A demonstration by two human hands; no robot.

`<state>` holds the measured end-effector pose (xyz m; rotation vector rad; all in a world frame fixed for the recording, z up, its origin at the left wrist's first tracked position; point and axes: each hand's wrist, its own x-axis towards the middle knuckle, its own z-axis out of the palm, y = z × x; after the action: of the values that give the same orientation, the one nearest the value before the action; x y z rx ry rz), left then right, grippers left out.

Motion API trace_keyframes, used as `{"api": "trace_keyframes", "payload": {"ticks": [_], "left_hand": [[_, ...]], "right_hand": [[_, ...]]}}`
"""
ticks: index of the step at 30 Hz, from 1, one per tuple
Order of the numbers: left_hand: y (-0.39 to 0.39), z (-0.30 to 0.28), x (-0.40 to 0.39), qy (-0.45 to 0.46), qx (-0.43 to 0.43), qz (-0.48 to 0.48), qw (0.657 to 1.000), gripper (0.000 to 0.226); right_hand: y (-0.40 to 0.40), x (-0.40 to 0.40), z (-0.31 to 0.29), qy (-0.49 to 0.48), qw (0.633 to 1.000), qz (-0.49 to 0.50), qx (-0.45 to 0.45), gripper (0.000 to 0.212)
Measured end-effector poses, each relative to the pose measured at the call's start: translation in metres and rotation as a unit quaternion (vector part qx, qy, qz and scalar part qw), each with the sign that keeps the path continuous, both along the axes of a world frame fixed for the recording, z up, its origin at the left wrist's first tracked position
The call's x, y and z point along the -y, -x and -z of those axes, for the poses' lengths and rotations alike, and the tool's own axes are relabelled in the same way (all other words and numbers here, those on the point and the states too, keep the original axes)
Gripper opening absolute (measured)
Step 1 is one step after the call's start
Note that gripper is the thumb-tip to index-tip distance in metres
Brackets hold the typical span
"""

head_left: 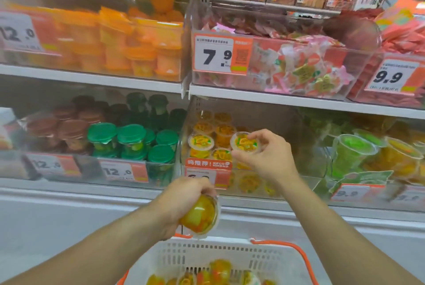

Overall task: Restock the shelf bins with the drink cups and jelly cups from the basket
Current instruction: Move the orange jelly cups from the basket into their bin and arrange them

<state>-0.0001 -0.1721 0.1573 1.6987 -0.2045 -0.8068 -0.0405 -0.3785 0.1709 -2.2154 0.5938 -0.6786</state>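
I pinch one jelly cup by its rim in my right hand, holding it over the yellow-cup bin on the lower shelf, just beside the cups already stacked there. My left hand grips a second jelly cup lower down, between the bin and the basket. Below my wrists the basket has several more yellow cups in it, so I judge the job partly done, with plenty left. To the left of my hands stand green-lidded drink cups. The bin's price tag and front wall stand between my left hand and the opening.
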Motion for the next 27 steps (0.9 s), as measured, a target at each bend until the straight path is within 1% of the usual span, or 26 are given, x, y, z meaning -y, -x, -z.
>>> {"api": "trace_keyframes", "payload": {"ticks": [1,2,3,4,6,7,9,12,15,18,20,21,22,23,24,25,26,27], "left_hand": [[-0.003,0.0,0.001,0.008,-0.022,-0.024,0.999,0.007],[-0.004,-0.001,0.001,0.012,-0.037,-0.031,0.999,0.009],[-0.006,-0.001,-0.001,0.021,-0.041,-0.019,0.999,0.016],[-0.008,-0.001,-0.002,0.018,-0.038,-0.013,0.999,0.015],[-0.009,-0.008,0.0,0.026,-0.044,-0.066,0.997,0.008],[-0.01,-0.01,0.0,0.032,-0.049,-0.09,0.994,0.011],[-0.006,-0.013,-0.007,0.026,-0.028,-0.088,0.995,0.014],[-0.011,-0.018,-0.007,0.014,-0.002,-0.073,0.997,0.014],[-0.016,-0.019,-0.008,0.004,0.003,-0.075,0.997,0.014],[-0.02,-0.018,-0.009,0.007,0.015,-0.083,0.996,0.013],[-0.02,-0.018,-0.008,0.017,0.025,-0.093,0.995,0.012],[-0.02,-0.018,-0.008,0.021,0.04,-0.098,0.994,0.012],[-0.019,-0.019,-0.007,0.02,0.063,-0.106,0.992,0.012],[-0.019,-0.02,-0.008,0.02,0.097,-0.113,0.989,0.013],[-0.019,-0.02,-0.008,0.028,0.135,-0.123,0.983,0.015],[-0.018,-0.019,-0.008,0.048,0.173,-0.131,0.975,0.019],[-0.018,-0.018,-0.008,0.076,0.215,-0.138,0.964,0.022],[-0.018,-0.016,-0.008,0.102,0.269,-0.143,0.947,0.025]], "right_hand": [[-0.012,0.005,0.001,0.025,0.999,-0.001,-0.037,0.05],[-0.022,0.008,0.002,0.045,0.996,-0.008,-0.07,0.051],[-0.032,0.011,0.004,0.055,0.993,-0.016,-0.099,0.053],[-0.042,0.013,0.006,0.061,0.99,-0.027,-0.121,0.054],[-0.056,0.014,0.01,0.055,0.986,-0.052,-0.15,0.058],[-0.061,0.014,0.012,0.045,0.984,-0.065,-0.161,0.061],[-0.067,0.013,0.016,0.017,0.983,-0.085,-0.161,0.065],[-0.071,0.014,0.023,-0.017,0.986,-0.097,-0.138,0.065],[-0.076,0.018,0.026,-0.025,0.985,-0.1,-0.141,0.071],[-0.071,0.017,0.019,-0.001,0.978,-0.113,-0.176,0.073],[-0.062,0.015,0.01,0.07,0.975,-0.092,-0.188,0.066],[-0.055,0.012,0.006,0.11,0.977,-0.066,-0.169,0.057],[-0.048,0.006,0.003,0.138,0.982,-0.041,-0.123,0.047],[-0.04,-0.004,-0.002,0.141,0.988,-0.027,-0.06,0.033],[-0.031,-0.015,-0.006,0.11,0.993,-0.032,-0.001,0.02],[-0.022,-0.027,-0.009,0.052,0.996,-0.063,0.03,0.015],[-0.013,-0.039,-0.01,-0.019,0.993,-0.116,0.03,0.018],[-0.003,-0.054,-0.01,-0.097,0.978,-0.184,0.011,0.021]]}}
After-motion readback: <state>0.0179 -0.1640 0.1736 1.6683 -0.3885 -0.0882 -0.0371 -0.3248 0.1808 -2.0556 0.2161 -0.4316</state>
